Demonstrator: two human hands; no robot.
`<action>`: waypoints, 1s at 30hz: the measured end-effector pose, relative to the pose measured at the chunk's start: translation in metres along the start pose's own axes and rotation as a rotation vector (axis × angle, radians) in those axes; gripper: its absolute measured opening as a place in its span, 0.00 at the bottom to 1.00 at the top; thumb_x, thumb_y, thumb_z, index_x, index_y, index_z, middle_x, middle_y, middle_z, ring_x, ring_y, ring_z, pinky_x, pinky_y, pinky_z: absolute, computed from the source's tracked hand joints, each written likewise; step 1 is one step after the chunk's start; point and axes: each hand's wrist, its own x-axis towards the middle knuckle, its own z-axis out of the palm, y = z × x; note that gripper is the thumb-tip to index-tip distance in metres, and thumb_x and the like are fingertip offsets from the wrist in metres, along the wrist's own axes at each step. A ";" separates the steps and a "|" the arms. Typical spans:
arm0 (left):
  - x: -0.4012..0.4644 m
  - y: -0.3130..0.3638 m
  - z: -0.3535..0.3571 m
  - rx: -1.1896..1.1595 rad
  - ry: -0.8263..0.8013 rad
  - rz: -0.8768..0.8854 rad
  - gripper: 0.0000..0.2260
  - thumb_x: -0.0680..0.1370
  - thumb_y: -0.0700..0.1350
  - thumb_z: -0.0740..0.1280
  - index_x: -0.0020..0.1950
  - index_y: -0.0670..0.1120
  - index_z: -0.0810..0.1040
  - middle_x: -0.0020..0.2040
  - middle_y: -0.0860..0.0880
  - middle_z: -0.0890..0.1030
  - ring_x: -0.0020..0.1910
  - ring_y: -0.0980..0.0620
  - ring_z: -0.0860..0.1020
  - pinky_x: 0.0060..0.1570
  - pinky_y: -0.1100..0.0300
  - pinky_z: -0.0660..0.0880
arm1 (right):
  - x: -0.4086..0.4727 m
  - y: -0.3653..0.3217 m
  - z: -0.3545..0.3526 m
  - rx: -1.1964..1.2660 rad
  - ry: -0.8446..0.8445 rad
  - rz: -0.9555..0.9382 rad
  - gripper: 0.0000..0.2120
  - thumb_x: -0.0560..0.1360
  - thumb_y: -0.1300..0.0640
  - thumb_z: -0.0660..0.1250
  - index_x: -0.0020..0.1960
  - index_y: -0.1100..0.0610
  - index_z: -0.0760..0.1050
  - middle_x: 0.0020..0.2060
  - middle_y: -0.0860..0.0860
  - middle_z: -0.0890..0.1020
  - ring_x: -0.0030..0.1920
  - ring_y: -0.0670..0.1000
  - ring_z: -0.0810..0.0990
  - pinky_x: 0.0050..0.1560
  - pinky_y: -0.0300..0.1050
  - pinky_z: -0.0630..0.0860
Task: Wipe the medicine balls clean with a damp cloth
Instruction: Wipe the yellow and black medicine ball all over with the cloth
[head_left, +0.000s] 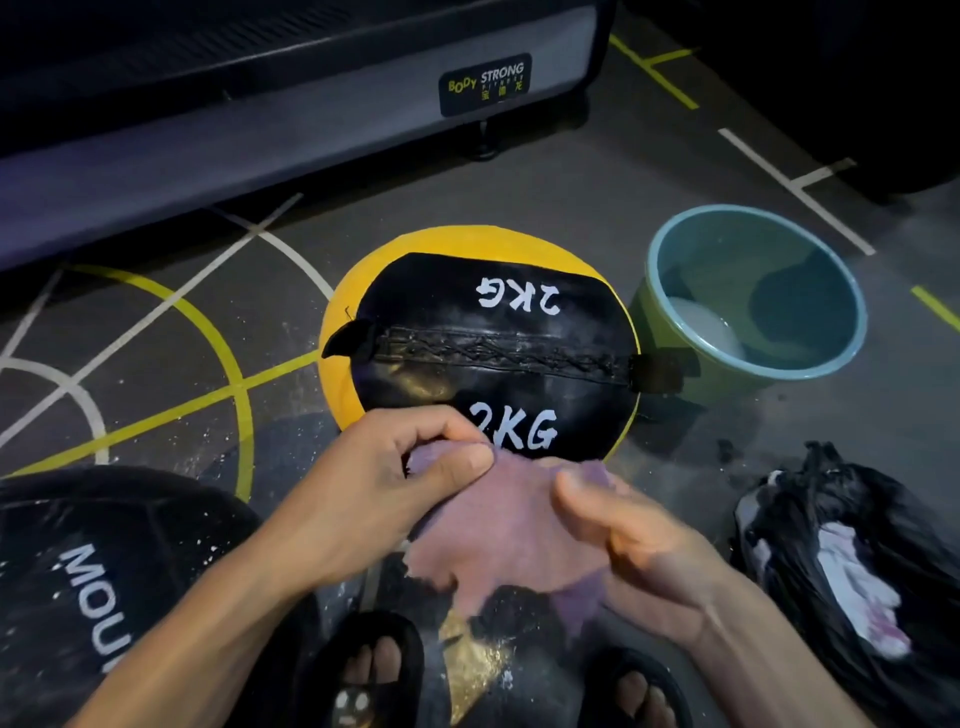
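Note:
A black and yellow medicine ball marked "2KG" lies on the floor in front of me. Just below it I hold a purple cloth in both hands. My left hand pinches the cloth's upper left edge between thumb and fingers. My right hand grips the cloth's right side, thumb on top. A second, black medicine ball with white letters sits at the lower left. Part of another black and gold ball shows under the cloth, between my feet.
A teal bucket with water stands right of the 2KG ball. A black plastic bag with white stuff in it lies at the right. A "Body Strong" machine base runs along the back. My sandalled feet are at the bottom.

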 end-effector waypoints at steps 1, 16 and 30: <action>0.000 -0.001 -0.001 0.016 0.013 -0.006 0.07 0.81 0.48 0.69 0.50 0.48 0.85 0.45 0.52 0.86 0.45 0.53 0.84 0.48 0.56 0.80 | 0.000 0.001 -0.001 -0.020 0.027 0.008 0.29 0.77 0.56 0.73 0.68 0.74 0.71 0.60 0.69 0.76 0.58 0.62 0.79 0.61 0.54 0.77; 0.012 -0.001 -0.006 -0.573 0.062 -0.101 0.28 0.75 0.38 0.76 0.72 0.55 0.75 0.41 0.52 0.82 0.40 0.56 0.80 0.44 0.65 0.78 | -0.016 -0.040 0.004 -0.118 0.293 -0.140 0.12 0.80 0.61 0.65 0.61 0.63 0.81 0.55 0.63 0.84 0.47 0.54 0.86 0.46 0.48 0.85; 0.017 0.009 -0.010 -0.543 -0.259 -0.101 0.16 0.81 0.48 0.63 0.54 0.38 0.85 0.49 0.38 0.86 0.45 0.47 0.84 0.46 0.58 0.80 | 0.007 -0.045 0.015 -0.315 0.423 -0.014 0.27 0.74 0.41 0.64 0.64 0.59 0.78 0.49 0.60 0.85 0.46 0.59 0.85 0.43 0.52 0.83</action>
